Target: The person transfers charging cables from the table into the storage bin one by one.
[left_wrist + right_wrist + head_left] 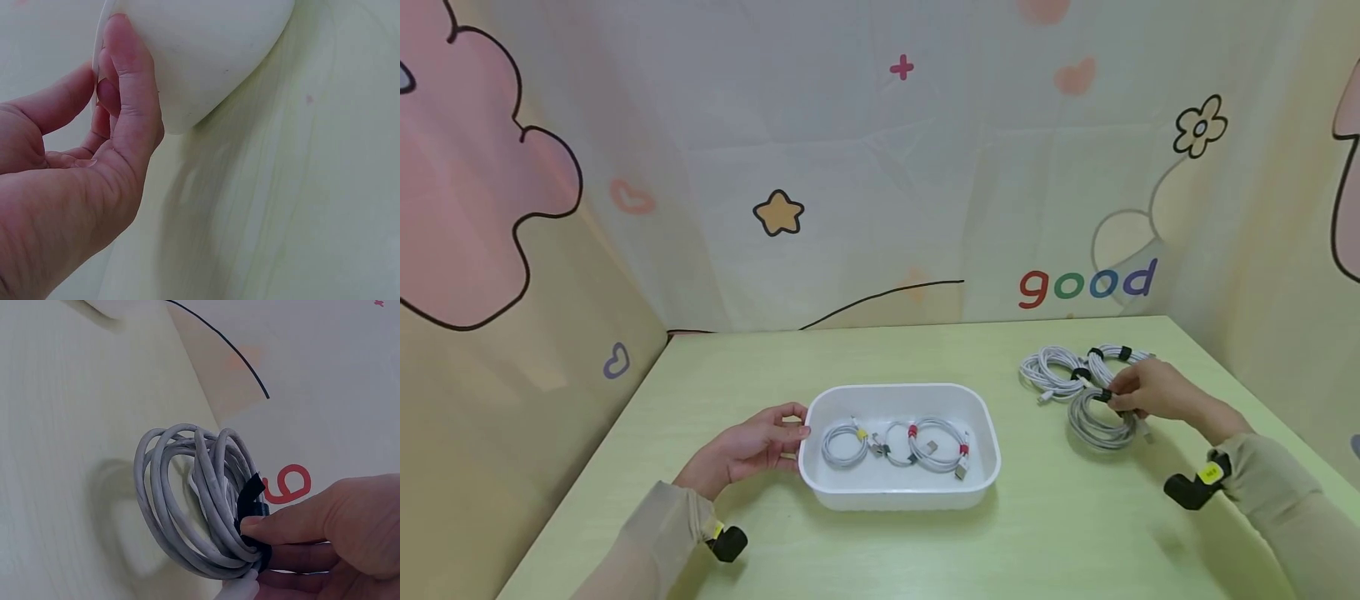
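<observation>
A white plastic tub (895,500) stands mid-table, holding a coiled cable with a yellow tie (844,446) and coiled cables with red and dark ties (940,445). My left hand (760,446) pinches the tub's left rim between thumb and fingers, which the left wrist view shows closely. At the right, my right hand (1165,396) grips a coiled grey cable (200,506) by its black strap (251,500). That coil is held up off the table, its shadow falling beside it. Behind it lie two white coiled cables (1051,371) with black straps.
The pale green table (737,367) has a printed curtain (865,167) along its back and both sides. Black wrist cameras (1197,490) sit on both cuffs.
</observation>
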`<state>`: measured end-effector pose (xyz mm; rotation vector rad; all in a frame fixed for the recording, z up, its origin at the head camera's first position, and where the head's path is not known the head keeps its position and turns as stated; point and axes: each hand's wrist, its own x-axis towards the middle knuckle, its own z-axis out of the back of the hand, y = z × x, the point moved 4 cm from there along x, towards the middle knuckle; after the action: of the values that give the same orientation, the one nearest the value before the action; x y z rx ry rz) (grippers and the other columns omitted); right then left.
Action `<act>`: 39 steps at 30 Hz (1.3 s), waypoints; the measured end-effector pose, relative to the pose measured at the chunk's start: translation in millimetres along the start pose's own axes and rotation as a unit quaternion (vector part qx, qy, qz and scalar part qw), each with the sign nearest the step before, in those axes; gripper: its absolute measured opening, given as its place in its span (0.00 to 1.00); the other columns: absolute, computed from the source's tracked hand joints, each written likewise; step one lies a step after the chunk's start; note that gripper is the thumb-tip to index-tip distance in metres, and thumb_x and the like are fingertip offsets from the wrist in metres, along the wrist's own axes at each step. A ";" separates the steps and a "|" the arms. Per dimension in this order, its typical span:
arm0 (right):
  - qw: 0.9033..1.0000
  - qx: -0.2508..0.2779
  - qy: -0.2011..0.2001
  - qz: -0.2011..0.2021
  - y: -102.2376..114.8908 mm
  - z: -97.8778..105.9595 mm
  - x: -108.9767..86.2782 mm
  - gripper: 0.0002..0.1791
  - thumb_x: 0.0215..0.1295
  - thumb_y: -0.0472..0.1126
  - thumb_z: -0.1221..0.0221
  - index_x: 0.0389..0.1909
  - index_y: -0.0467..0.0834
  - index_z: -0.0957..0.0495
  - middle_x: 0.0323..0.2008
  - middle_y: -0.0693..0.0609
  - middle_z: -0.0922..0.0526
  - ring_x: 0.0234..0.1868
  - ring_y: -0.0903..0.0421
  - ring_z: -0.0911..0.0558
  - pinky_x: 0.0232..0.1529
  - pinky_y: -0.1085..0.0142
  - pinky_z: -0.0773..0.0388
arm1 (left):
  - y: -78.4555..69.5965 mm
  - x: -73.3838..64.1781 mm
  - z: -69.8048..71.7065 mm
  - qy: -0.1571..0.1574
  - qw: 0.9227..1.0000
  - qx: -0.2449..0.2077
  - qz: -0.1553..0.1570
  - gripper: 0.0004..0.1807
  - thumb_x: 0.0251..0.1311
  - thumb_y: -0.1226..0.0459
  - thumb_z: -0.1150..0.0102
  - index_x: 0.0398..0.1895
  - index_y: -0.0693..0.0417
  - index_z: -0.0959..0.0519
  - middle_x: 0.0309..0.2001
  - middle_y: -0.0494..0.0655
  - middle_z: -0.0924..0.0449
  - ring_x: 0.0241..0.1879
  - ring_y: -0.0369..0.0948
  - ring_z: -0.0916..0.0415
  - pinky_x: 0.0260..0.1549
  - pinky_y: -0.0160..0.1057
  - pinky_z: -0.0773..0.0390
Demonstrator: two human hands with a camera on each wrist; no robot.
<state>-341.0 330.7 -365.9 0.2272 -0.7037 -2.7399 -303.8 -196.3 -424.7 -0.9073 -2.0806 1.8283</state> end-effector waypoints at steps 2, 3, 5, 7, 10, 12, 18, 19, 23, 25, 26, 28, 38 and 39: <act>1.000 0.002 0.000 -0.001 2.6 -0.5 2.0 0.12 0.59 0.36 0.37 0.38 0.29 0.20 0.28 0.48 0.16 0.25 0.58 0.22 0.25 0.67 0.22 | -0.2 -0.2 -0.1 0.001 1.000 0.001 -0.002 0.08 0.69 0.69 0.51 0.46 0.54 0.36 0.37 0.42 0.21 0.34 0.36 0.22 0.36 0.39 0.17; 1.000 0.003 0.000 0.001 4.3 -0.5 2.9 0.12 0.59 0.36 0.37 0.38 0.29 0.20 0.28 0.48 0.16 0.25 0.58 0.22 0.25 0.67 0.22 | -0.3 -0.2 -0.1 0.003 1.000 0.000 -0.002 0.08 0.69 0.69 0.51 0.46 0.54 0.36 0.37 0.42 0.21 0.34 0.36 0.22 0.36 0.39 0.17; 1.000 0.005 -0.001 0.001 8.1 -0.7 4.6 0.13 0.59 0.36 0.37 0.38 0.28 0.20 0.28 0.47 0.16 0.24 0.58 0.21 0.25 0.67 0.21 | -0.5 -0.4 -0.2 0.006 1.000 -0.001 -0.003 0.07 0.69 0.69 0.52 0.47 0.54 0.36 0.37 0.42 0.21 0.33 0.35 0.22 0.36 0.38 0.17; 1.000 0.010 -0.003 0.002 12.1 -0.9 6.5 0.13 0.59 0.35 0.37 0.39 0.27 0.20 0.29 0.46 0.16 0.24 0.58 0.21 0.25 0.67 0.21 | -0.7 -0.5 -0.7 0.008 1.000 -0.004 -0.002 0.07 0.69 0.70 0.52 0.47 0.54 0.36 0.36 0.42 0.21 0.33 0.35 0.22 0.36 0.38 0.17; 1.000 0.022 -0.001 0.000 18.1 -2.1 9.8 0.13 0.60 0.35 0.37 0.39 0.27 0.21 0.30 0.45 0.16 0.25 0.58 0.21 0.25 0.67 0.21 | -0.9 -0.8 -1.1 0.010 1.000 -0.007 0.000 0.08 0.69 0.69 0.52 0.47 0.54 0.36 0.36 0.42 0.21 0.34 0.36 0.22 0.36 0.38 0.17; 1.000 0.030 0.002 -0.003 22.1 -3.3 12.3 0.13 0.60 0.35 0.37 0.40 0.27 0.21 0.31 0.45 0.16 0.26 0.58 0.21 0.26 0.67 0.20 | -0.8 -0.9 -1.4 0.008 1.000 -0.009 0.001 0.08 0.69 0.69 0.52 0.47 0.54 0.36 0.37 0.42 0.22 0.34 0.36 0.22 0.36 0.38 0.17; 0.999 0.035 0.014 -0.011 32.6 -5.5 19.0 0.16 0.61 0.36 0.38 0.44 0.27 0.22 0.33 0.43 0.16 0.29 0.58 0.21 0.30 0.65 0.19 | 0.2 -1.2 -1.0 0.002 1.000 -0.005 0.002 0.09 0.68 0.68 0.50 0.47 0.54 0.36 0.36 0.42 0.22 0.35 0.37 0.22 0.36 0.38 0.17; 0.999 0.035 0.015 -0.012 34.5 -5.8 20.0 0.16 0.61 0.36 0.38 0.44 0.27 0.22 0.34 0.43 0.16 0.29 0.57 0.21 0.30 0.65 0.19 | 0.3 -1.3 -0.9 0.001 1.000 -0.004 0.001 0.08 0.68 0.68 0.50 0.47 0.54 0.36 0.36 0.42 0.22 0.35 0.37 0.22 0.36 0.38 0.17; 0.999 0.036 0.020 -0.002 42.3 -6.3 23.2 0.17 0.62 0.36 0.38 0.45 0.27 0.22 0.34 0.43 0.15 0.30 0.57 0.21 0.31 0.65 0.19 | 0.7 -1.6 -1.1 0.002 1.000 -0.004 0.000 0.08 0.69 0.69 0.51 0.46 0.53 0.35 0.37 0.42 0.24 0.34 0.37 0.22 0.36 0.38 0.17; 0.999 0.041 0.023 0.000 46.5 -6.6 24.4 0.17 0.62 0.36 0.38 0.45 0.27 0.22 0.35 0.43 0.15 0.30 0.57 0.21 0.31 0.65 0.19 | 0.7 -1.7 -1.6 0.003 1.000 -0.007 0.001 0.07 0.69 0.69 0.51 0.46 0.53 0.35 0.38 0.43 0.24 0.34 0.36 0.22 0.37 0.38 0.17; 0.999 0.043 0.024 0.001 48.5 -6.6 24.7 0.17 0.61 0.36 0.38 0.45 0.27 0.22 0.35 0.42 0.15 0.31 0.57 0.21 0.32 0.64 0.19 | 0.6 -1.7 -1.8 0.004 1.000 -0.007 0.001 0.07 0.69 0.69 0.51 0.46 0.53 0.35 0.38 0.43 0.24 0.34 0.36 0.22 0.37 0.38 0.17; 0.999 0.048 0.026 0.000 52.7 -7.0 25.5 0.17 0.62 0.36 0.38 0.46 0.27 0.22 0.36 0.41 0.16 0.31 0.57 0.21 0.33 0.63 0.18 | 0.5 -1.7 -1.9 0.003 1.000 -0.009 0.001 0.07 0.69 0.69 0.51 0.46 0.53 0.36 0.38 0.42 0.24 0.34 0.36 0.22 0.36 0.38 0.17; 0.998 0.059 0.024 0.003 68.5 -8.7 31.3 0.17 0.62 0.36 0.38 0.47 0.27 0.22 0.38 0.41 0.15 0.32 0.57 0.20 0.35 0.63 0.18 | 0.3 -0.9 -0.2 0.003 1.000 -0.012 0.000 0.09 0.68 0.69 0.50 0.48 0.55 0.36 0.37 0.42 0.23 0.35 0.37 0.22 0.36 0.38 0.17; 0.998 0.061 0.025 0.002 70.3 -8.7 32.0 0.18 0.62 0.36 0.38 0.48 0.27 0.22 0.38 0.41 0.15 0.32 0.57 0.20 0.35 0.63 0.17 | 0.3 -0.7 -0.1 0.003 1.000 -0.012 0.000 0.09 0.68 0.69 0.50 0.48 0.55 0.36 0.37 0.42 0.23 0.35 0.37 0.22 0.36 0.38 0.17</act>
<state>-351.6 257.7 -341.3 0.3194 -0.8567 -2.6808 -303.1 -196.6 -424.8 -0.9187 -2.1020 1.8029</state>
